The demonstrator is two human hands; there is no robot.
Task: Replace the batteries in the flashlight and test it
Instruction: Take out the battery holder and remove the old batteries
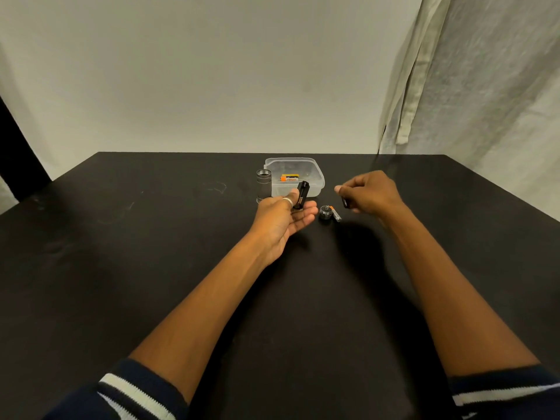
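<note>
Left hand (283, 215) gripping black battery holder (302, 195) under its thumb, right hand (371, 192) curled round small dark thing (345, 203), flashlight tube (263, 184) standing just beside clear box (315, 174), cap (325, 212) and loose battery (335, 214) on table (151, 237) between hands.

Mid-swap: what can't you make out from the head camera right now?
All head view:
- The dark item in the right hand: curled fingers hide all but one end.
- The battery holder in the left hand: cell count too small, thumb covers part.
- The batteries in the clear box: number too small, blurred by the wall.
- The flashlight body: inside is dark.
</note>
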